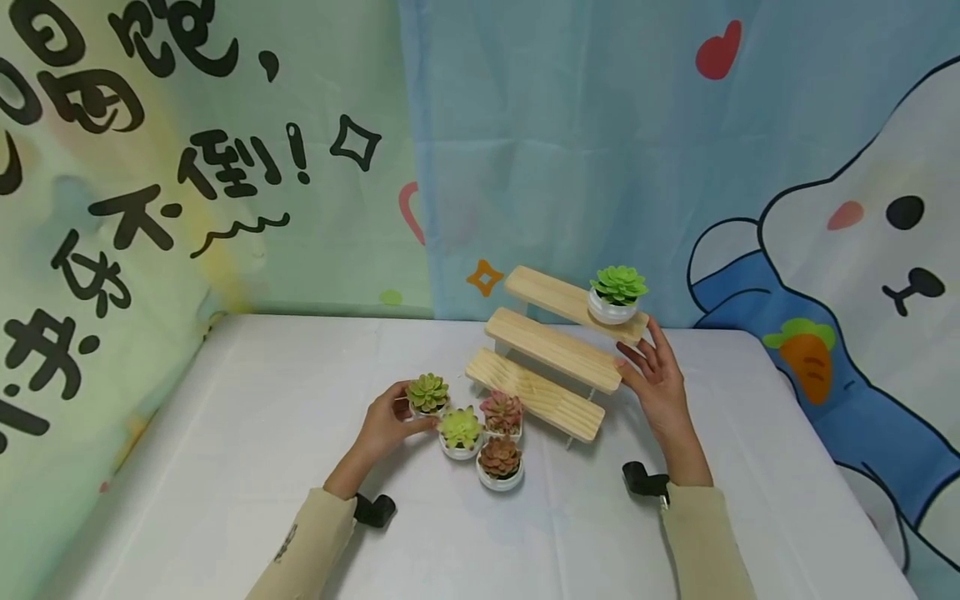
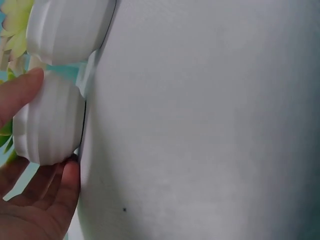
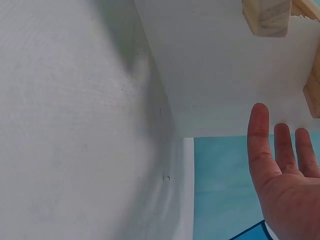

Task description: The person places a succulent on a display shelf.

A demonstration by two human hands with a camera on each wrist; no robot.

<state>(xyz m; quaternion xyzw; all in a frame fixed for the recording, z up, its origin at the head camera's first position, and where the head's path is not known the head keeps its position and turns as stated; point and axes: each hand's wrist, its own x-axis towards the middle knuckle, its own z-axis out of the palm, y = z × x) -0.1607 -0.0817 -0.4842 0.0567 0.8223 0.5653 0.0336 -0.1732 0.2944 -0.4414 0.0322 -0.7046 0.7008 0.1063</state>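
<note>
My left hand [image 1: 388, 422] grips a small green potted succulent [image 1: 427, 393], thumb on one side of its white pot [image 2: 52, 120] and fingers on the other, with the pot on the table. Close beside it stand a yellow-green succulent [image 1: 460, 428], a pink one [image 1: 502, 412] and a brown one [image 1: 500, 458], all in white pots. At the right end of a three-tier wooden stand [image 1: 555, 348], my right hand [image 1: 660, 387] has its fingers extended by the top and middle shelves. Straight fingers [image 3: 259, 135] show in the right wrist view. A bright green succulent [image 1: 618, 287] sits on the top shelf's right end.
A white cloth covers the table [image 1: 585, 533]. Behind it hangs a printed curtain [image 1: 562, 150] with lettering and a cartoon animal. Black wrist cameras [image 1: 375, 510] are strapped near both sleeves. The stand sits at an angle toward the table's back edge.
</note>
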